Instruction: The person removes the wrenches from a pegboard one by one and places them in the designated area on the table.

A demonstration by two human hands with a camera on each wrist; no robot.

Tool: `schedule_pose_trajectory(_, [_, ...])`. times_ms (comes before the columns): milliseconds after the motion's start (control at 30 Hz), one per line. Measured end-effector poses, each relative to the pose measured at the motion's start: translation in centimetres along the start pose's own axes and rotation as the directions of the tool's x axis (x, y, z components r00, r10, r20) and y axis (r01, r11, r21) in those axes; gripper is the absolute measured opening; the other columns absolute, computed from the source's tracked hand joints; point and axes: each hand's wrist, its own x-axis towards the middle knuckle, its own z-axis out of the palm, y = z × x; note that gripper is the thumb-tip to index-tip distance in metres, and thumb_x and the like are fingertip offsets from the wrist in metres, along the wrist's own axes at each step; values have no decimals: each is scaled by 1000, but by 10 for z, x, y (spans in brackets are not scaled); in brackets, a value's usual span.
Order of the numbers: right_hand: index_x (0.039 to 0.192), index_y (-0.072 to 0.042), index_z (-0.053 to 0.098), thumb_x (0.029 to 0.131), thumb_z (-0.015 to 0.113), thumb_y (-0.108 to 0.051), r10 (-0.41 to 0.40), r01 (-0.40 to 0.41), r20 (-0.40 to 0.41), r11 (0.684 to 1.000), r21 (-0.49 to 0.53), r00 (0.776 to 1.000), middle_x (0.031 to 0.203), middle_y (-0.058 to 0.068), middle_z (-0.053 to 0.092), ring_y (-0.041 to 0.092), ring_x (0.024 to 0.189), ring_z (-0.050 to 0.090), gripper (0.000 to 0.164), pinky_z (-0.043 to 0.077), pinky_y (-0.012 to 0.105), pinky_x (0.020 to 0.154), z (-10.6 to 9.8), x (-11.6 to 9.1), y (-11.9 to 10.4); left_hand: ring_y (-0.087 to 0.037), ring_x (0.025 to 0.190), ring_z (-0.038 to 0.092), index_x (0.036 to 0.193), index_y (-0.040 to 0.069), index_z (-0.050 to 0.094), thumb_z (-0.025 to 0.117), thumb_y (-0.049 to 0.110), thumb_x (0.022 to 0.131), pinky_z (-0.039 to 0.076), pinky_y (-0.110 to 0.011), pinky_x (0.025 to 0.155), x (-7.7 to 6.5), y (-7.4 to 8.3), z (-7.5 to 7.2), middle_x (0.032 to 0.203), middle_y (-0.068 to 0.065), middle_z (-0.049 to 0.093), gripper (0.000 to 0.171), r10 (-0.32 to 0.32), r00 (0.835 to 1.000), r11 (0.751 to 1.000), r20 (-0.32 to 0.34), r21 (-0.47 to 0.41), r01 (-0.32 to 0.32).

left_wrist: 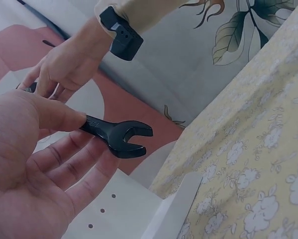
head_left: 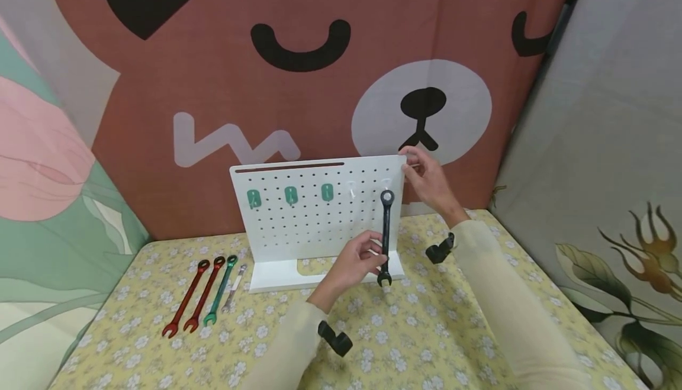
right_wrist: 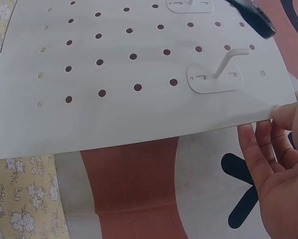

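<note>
My left hand (head_left: 358,260) pinches a black combination wrench (head_left: 386,230) near its open-end jaw, thumb against the shank. The wrench stands upright in front of the right part of a white pegboard (head_left: 303,224), ring end up. In the left wrist view the wrench's open end (left_wrist: 129,139) sticks out past the fingers. My right hand (head_left: 428,186) holds the board's upper right edge between thumb and fingers. A white hook (right_wrist: 223,69) juts from the board near that edge. In the right wrist view, the dark wrench end (right_wrist: 255,20) appears apart from this hook.
Three green hooks (head_left: 290,195) and another white hook (head_left: 351,190) line the board's upper part. Left of its base (head_left: 274,277) lie two red wrenches (head_left: 205,295), a green wrench (head_left: 221,289) and a small silver wrench (head_left: 234,288) on the flowered tablecloth (head_left: 133,319). A curtain hangs behind.
</note>
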Motion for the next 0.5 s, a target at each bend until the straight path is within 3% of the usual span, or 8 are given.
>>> schedule_pose_trajectory(100, [133,-7,58,108,54,-8,7,-7,-2,1000,-4,1000,107,19,65,29,85,60,26,56,37,80,1,0,1,-17,81,67,129,2,59,67,3,99,61,-46,77,-4,0,-2,100,-7,67,31,2,1000,1000,7,9,-2])
schedule_pose_trajectory(333, [136,-1,55,108,51,-3,6,-6,6,1000,-11,1000,112,26,63,30,87,59,29,55,52,84,4,1,-1,-18,84,68,129,3,60,66,5,100,61,-40,75,-22,7,-17,100,-8,68,30,0,1000,999,9,53,-1])
schedule_pose_trajectory(400, [136,2,55,107,50,-1,8,-8,4,1000,-10,1000,113,29,62,33,88,58,29,55,53,84,4,1,0,-18,84,68,128,4,60,66,6,100,61,-42,75,-30,9,-22,100,-8,68,29,-3,1000,997,13,74,2])
schedule_pose_trajectory(500, [136,0,55,107,51,-1,17,-17,1,1000,-24,1000,113,27,62,31,89,59,29,56,43,83,4,1,2,-19,86,67,129,5,61,66,8,101,61,-46,77,-42,10,-32,100,-7,68,29,-10,1000,994,16,108,8])
